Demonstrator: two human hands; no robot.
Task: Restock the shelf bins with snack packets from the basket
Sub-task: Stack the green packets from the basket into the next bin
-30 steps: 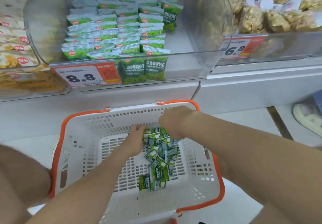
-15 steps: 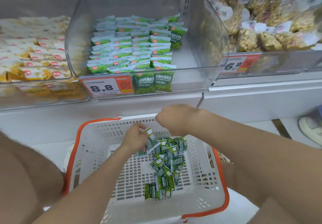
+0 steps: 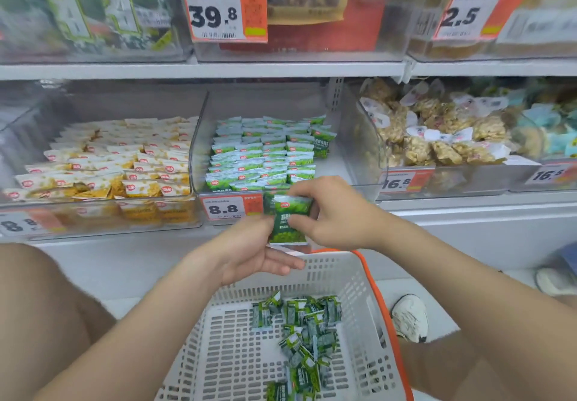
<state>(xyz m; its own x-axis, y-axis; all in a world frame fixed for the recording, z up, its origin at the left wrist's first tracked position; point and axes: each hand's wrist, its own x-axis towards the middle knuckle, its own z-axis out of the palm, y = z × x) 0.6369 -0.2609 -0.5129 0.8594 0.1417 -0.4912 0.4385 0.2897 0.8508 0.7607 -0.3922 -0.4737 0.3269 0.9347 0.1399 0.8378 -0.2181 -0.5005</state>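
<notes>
A small stack of green pea snack packets point(image 3: 285, 222) is held upright between both hands, just in front of the clear middle bin point(image 3: 343, 163). My left hand point(image 3: 249, 250) pinches its left edge from below. My right hand point(image 3: 331, 213) grips its top and right side. Rows of the same green packets point(image 3: 262, 154) fill that bin's left part, behind its 8.8 price tag point(image 3: 223, 208). Below, the white basket with an orange rim point(image 3: 359, 279) holds several loose green packets point(image 3: 299, 328).
A bin of yellow and white packets point(image 3: 109, 163) stands left of the green one. A bin of brown clusters point(image 3: 437, 138) stands to the right. An upper shelf point(image 3: 203, 69) carries larger bags. A white shoe point(image 3: 409, 318) rests on the floor beside the basket.
Both hands rose out of the basket with green packets and now hold them before the middle bin. The camera tilted up, bringing the upper shelf into view.
</notes>
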